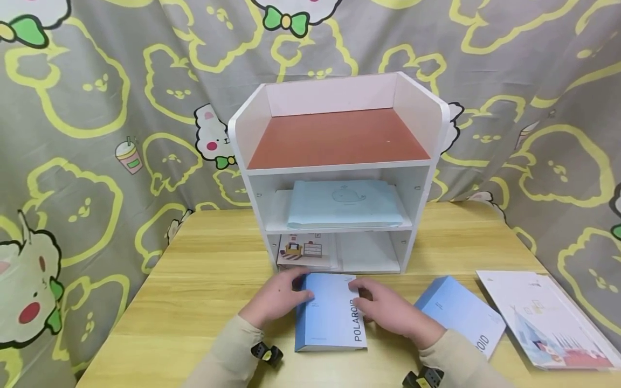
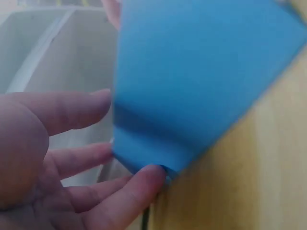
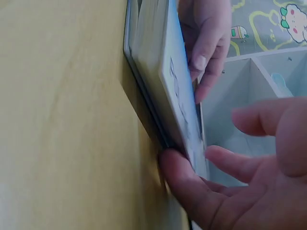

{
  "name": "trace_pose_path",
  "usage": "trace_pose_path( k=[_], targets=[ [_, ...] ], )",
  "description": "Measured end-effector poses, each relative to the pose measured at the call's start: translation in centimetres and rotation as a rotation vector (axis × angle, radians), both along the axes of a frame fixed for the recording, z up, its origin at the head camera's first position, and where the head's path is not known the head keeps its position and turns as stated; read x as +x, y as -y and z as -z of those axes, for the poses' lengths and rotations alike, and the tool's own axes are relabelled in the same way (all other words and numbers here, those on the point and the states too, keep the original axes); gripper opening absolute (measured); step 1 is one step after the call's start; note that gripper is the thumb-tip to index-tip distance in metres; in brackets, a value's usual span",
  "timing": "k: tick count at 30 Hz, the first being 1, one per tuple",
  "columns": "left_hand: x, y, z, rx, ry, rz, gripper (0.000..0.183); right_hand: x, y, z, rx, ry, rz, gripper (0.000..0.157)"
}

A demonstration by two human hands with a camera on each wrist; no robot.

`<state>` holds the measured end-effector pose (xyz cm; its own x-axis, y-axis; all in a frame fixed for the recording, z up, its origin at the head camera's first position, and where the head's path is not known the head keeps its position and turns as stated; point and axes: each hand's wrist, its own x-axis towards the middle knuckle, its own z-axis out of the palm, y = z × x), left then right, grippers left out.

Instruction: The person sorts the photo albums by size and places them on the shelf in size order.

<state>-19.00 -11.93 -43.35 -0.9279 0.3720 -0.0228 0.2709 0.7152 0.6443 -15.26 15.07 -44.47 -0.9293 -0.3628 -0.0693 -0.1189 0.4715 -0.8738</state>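
A blue-and-white photo album (image 1: 331, 312) lettered POLAROID lies flat between both hands, just in front of the small white shelf unit (image 1: 406, 231). My left hand (image 1: 280, 295) holds it at the far left corner, thumb over the cover. In the left wrist view its fingers (image 2: 144, 191) reach beneath the blue spine. My right hand (image 1: 388, 306) grips the right edge beside the lettering. From the right wrist, fingers (image 3: 180, 170) show at the album's lower edge, and its page block faces the camera.
On the middle shelf lies a light blue whale-print folder (image 1: 346, 202). A picture-covered book (image 1: 305, 250) occupies the left of the bottom compartment. A second blue album (image 1: 458, 315) and a white illustrated book (image 1: 548, 323) lie at right on the wooden table (image 1: 194, 302).
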Motion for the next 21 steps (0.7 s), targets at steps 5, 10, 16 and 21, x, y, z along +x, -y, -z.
trace_pose_path(
  k=[5,10,16,21],
  targets=[
    [-0.4,0.4,0.9,0.110,0.060,-0.007,0.065,0.0,0.4,0.5,-0.272,0.168,0.085,0.044],
    [-0.8,0.5,1.4,0.176,0.120,-0.025,0.065,0.0,0.6,1.1,-0.329,0.178,0.134,0.044],
    [-1.3,1.0,2.1,0.290,0.222,-0.033,0.060,-0.3,0.3,1.4,-0.448,0.228,0.092,0.032],
    [-1.7,1.8,2.9,0.475,0.371,-0.020,0.059,-0.6,0.0,1.5,-0.574,0.296,0.071,0.025]
  ],
)
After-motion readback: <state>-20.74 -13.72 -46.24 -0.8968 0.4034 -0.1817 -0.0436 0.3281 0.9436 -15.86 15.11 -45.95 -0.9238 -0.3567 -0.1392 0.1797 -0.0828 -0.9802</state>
